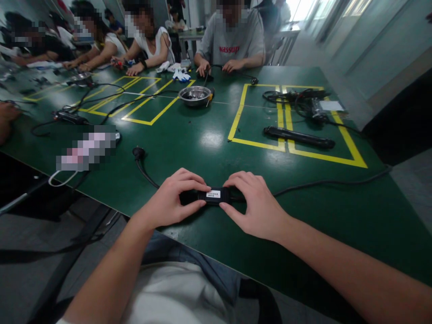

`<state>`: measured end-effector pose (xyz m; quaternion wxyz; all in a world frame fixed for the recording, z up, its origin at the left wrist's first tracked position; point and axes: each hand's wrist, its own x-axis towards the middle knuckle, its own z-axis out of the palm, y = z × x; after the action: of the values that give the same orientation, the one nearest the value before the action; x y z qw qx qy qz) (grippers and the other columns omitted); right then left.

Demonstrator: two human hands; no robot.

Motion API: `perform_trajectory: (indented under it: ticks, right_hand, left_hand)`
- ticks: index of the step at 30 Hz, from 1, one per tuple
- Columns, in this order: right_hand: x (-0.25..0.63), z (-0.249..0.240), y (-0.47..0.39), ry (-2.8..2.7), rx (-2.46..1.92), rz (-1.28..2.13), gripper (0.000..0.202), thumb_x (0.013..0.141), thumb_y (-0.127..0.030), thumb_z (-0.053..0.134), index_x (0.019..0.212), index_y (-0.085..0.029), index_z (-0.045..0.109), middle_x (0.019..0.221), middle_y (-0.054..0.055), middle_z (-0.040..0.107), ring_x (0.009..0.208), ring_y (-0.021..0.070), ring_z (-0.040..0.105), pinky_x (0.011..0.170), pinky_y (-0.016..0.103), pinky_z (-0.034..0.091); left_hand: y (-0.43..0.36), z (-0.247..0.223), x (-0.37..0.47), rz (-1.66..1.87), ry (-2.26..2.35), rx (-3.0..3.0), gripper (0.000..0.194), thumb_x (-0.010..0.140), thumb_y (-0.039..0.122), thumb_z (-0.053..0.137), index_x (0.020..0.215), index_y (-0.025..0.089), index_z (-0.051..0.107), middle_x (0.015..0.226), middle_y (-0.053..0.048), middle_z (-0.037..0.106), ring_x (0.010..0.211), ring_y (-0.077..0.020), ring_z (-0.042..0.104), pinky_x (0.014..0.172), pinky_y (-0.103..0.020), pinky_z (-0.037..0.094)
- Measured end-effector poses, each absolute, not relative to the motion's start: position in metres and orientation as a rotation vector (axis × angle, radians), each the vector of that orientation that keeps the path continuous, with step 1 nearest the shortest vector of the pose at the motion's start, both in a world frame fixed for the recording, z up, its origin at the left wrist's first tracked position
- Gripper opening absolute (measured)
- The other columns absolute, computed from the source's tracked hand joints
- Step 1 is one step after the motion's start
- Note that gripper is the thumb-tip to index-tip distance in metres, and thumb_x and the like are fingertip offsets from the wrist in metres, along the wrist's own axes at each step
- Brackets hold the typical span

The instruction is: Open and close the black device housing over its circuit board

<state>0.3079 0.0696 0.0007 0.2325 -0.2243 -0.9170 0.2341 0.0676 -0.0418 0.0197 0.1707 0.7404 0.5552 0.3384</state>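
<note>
Forearms [114,265] angle in from btm L & R; L hand [173,198] & R hand [258,204], both curved, pinch opp. ends of box [218,196] btwn them, just below frame ctr.

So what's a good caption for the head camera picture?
Left hand and right hand hold a black box at a green table.

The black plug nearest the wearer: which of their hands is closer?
Left. The left hand is just right of the black plug; the right hand is farther right, across the labelled box.
</note>
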Motion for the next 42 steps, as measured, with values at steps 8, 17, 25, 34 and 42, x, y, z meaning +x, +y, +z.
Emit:
perform_trajectory:
  ticks: [8,17,25,34,42]
  right_hand:
    - [0.308,0.001,0.071,-2.515,-0.577,0.648,0.018,0.093,-0.026,0.074,0.109,-0.022,0.067,0.113,0.009,0.076,0.105,0.0306,0.068,0.092,0.049,0.046]
    - [0.308,0.000,0.068,-2.500,-0.651,0.594,0.032,0.091,-0.028,0.070,0.118,-0.021,0.056,0.110,0.011,0.072,0.099,0.0309,0.065,0.089,0.047,0.047]
    - [0.308,-0.004,0.072,-2.551,-0.562,0.580,0.008,0.092,-0.017,0.058,0.098,-0.022,0.058,0.088,0.006,0.067,0.082,0.0252,0.062,0.076,0.040,0.041]
    - [0.310,-0.006,0.071,-2.551,-0.565,0.574,0.005,0.096,-0.019,0.059,0.099,-0.023,0.060,0.090,0.005,0.069,0.077,0.0232,0.066,0.071,0.035,0.046]
    - [0.308,-0.007,0.070,-2.469,-0.619,0.654,0.006,0.094,-0.020,0.066,0.096,-0.023,0.062,0.088,0.002,0.068,0.075,0.0204,0.065,0.068,0.033,0.047]
  left_hand:
    - [-0.041,0.017,0.064,0.980,1.525,2.096,0.019,0.099,0.029,0.079,0.117,0.026,0.082,0.116,-0.009,0.080,0.108,-0.0263,0.073,0.098,-0.042,0.060]
    - [-0.041,0.012,0.067,1.134,1.761,1.903,0.021,0.097,0.032,0.077,0.114,0.022,0.069,0.113,-0.008,0.079,0.101,-0.0246,0.073,0.090,-0.038,0.058]
    - [-0.035,0.007,0.069,1.043,1.910,1.880,0.006,0.102,0.027,0.067,0.097,0.023,0.067,0.127,-0.010,0.080,0.116,-0.0286,0.071,0.104,-0.048,0.056]
    - [-0.043,0.017,0.066,0.877,1.742,2.126,0.007,0.096,0.025,0.065,0.092,0.020,0.068,0.091,-0.004,0.071,0.083,-0.0207,0.066,0.076,-0.033,0.051]
    - [-0.044,0.014,0.069,0.903,1.723,2.157,0.010,0.098,0.020,0.065,0.089,0.018,0.070,0.083,-0.002,0.070,0.071,-0.0153,0.062,0.067,-0.027,0.045]
